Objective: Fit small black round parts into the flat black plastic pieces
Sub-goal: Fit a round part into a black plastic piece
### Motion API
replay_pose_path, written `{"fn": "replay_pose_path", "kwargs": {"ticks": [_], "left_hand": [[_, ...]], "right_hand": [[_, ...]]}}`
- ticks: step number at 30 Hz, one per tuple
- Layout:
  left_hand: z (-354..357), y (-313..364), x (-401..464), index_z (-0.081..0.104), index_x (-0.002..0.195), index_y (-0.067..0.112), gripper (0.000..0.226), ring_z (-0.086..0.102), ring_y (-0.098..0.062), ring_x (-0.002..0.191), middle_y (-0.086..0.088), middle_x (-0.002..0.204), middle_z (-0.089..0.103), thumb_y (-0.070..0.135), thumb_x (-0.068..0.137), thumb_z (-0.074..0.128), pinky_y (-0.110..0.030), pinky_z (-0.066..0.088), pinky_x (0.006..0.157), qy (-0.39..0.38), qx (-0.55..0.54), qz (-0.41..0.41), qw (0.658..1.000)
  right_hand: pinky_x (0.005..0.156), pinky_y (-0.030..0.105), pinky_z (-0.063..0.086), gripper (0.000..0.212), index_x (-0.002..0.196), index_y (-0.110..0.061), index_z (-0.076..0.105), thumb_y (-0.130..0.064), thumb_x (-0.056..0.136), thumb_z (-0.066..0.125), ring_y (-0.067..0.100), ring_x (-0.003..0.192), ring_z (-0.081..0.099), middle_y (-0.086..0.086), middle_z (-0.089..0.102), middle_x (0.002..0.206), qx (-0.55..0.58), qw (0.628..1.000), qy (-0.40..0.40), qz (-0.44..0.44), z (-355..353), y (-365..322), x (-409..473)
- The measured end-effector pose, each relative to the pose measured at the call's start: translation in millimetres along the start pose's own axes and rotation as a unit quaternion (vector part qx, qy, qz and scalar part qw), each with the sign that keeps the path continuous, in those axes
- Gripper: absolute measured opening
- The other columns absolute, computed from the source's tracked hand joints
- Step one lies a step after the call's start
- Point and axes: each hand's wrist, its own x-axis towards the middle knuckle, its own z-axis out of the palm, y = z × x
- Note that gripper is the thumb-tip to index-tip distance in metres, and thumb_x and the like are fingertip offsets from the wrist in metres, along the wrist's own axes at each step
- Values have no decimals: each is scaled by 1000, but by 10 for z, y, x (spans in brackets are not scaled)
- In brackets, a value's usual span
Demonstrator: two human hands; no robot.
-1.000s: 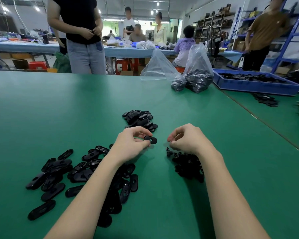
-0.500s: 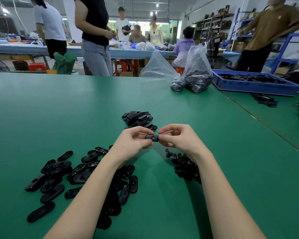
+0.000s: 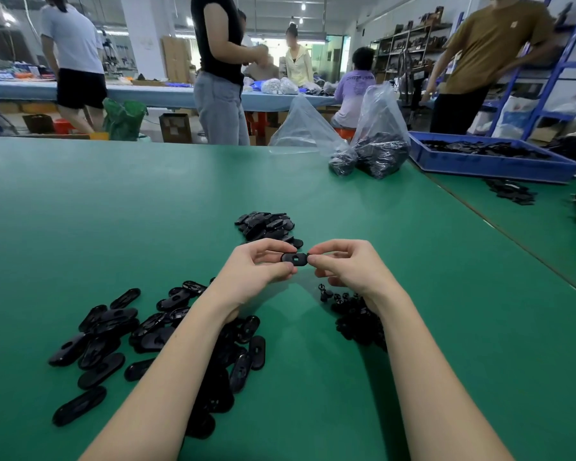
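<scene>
A flat black oval plastic piece point(image 3: 295, 259) is held above the green table between both hands. My left hand point(image 3: 253, 271) pinches its left end. My right hand point(image 3: 343, 266) pinches its right end with thumb and fingers; whether a small round part is in those fingertips is hidden. Loose flat black pieces point(image 3: 107, 331) lie scattered to the lower left, partly under my left forearm. A heap of small black round parts point(image 3: 350, 314) sits under my right wrist. Another pile of black pieces point(image 3: 266, 224) lies just beyond my hands.
Two clear plastic bags point(image 3: 376, 144) with black parts stand at the back right, beside a blue tray point(image 3: 489, 163). More black parts point(image 3: 509, 191) lie on the adjoining table to the right. Several people stand or sit beyond the table's far edge.
My right hand moved left from above the round parts and joined my left hand at the flat piece, which it now pinches. People in the background have shifted.
</scene>
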Motion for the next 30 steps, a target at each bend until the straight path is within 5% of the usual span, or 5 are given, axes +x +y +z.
{"fn": "replay_pose_path", "kwargs": {"ticks": [11, 18, 30], "left_hand": [[-17, -14, 12, 74, 101, 12, 26, 73, -14, 80, -12, 94, 78, -8, 84, 72, -17, 55, 75, 0, -3, 1, 1000], [-6, -9, 1, 74, 106, 12, 27, 74, -14, 82, -12, 94, 78, -6, 87, 70, -15, 54, 75, -5, -7, 4, 1000], [3, 2, -4, 76, 108, 13, 30, 74, -13, 88, -10, 98, 77, -5, 84, 74, -15, 55, 78, -3, 14, 7, 1000]], "right_hand": [[50, 13, 42, 6, 92, -20, 79, -18, 87, 79, 0, 56, 58, -14, 70, 68, 26, 999, -14, 23, -22, 2, 1], [50, 17, 37, 7, 90, -20, 79, -16, 85, 79, 7, 58, 54, -2, 72, 80, 11, 999, -20, 31, -18, -27, -11], [41, 8, 33, 11, 89, -19, 73, -17, 84, 83, -6, 40, 48, -9, 67, 65, -54, 998, 2, -18, 58, -65, 17]]}}
